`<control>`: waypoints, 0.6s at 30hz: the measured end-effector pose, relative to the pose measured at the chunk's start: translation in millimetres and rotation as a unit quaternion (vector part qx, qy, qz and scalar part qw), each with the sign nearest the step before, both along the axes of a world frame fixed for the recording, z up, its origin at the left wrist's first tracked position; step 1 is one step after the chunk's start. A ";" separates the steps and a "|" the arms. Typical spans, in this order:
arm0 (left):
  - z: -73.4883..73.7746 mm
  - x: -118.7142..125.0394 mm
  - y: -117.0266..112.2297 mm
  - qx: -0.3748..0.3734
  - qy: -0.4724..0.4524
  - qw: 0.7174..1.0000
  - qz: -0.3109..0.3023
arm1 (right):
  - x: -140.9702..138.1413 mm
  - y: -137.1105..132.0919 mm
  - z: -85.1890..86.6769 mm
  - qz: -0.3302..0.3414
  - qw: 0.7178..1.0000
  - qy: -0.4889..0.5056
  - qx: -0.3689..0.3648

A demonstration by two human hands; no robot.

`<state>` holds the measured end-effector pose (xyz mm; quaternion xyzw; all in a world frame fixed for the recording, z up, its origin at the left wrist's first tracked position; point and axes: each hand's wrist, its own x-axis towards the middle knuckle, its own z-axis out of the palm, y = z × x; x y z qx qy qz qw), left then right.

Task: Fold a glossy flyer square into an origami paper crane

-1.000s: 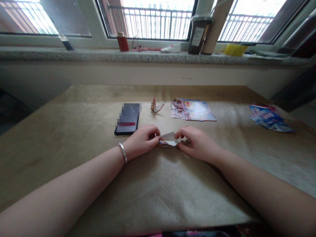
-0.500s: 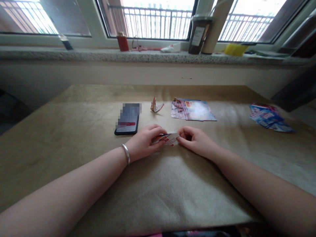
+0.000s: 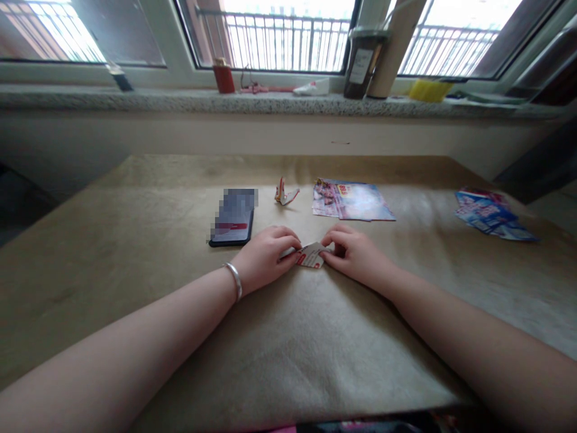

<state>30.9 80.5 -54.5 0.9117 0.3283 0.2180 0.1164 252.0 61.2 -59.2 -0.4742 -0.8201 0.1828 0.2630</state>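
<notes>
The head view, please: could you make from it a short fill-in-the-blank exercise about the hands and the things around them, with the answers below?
1. The left hand and the right hand hold a piece of paper whose boldest printing is ____.
2. A bracelet is worn on the ____ wrist.
3. The small folded paper is on the table, to the ____ of the phone.
4. The red container stands on the ____.

Missing words: red; left; right; windowsill.

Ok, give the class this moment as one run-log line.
left grip: holds printed paper, left end | right grip: holds right end | smartphone: flat on table | folded paper piece: between smartphone and flyers
</notes>
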 end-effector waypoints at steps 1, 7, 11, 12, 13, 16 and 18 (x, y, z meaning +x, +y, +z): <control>0.0 0.0 0.0 0.006 0.005 1.000 -0.003 | -0.3 -0.3 0.7 0.000 1.000 -0.016 0.010; 4.5 1.7 -2.6 0.049 0.044 0.998 -0.016 | -0.2 -2.5 9.0 0.017 0.985 -0.148 0.081; 6.8 2.2 -4.2 0.071 0.062 0.995 -0.029 | 2.3 -4.3 14.6 0.031 0.970 -0.211 0.116; 7.0 2.0 -4.3 0.073 0.063 0.995 -0.033 | 3.1 -4.5 15.6 0.037 0.968 -0.217 0.120; 7.0 1.7 -4.4 0.074 0.064 0.995 -0.036 | 3.9 -4.7 16.5 0.043 0.967 -0.220 0.123; 7.1 0.7 -4.2 0.076 0.064 0.994 -0.044 | 5.9 -4.8 18.3 0.060 0.964 -0.225 0.127; 7.2 0.4 -4.3 0.075 0.066 0.994 -0.046 | 6.8 -4.7 18.8 0.062 0.964 -0.225 0.126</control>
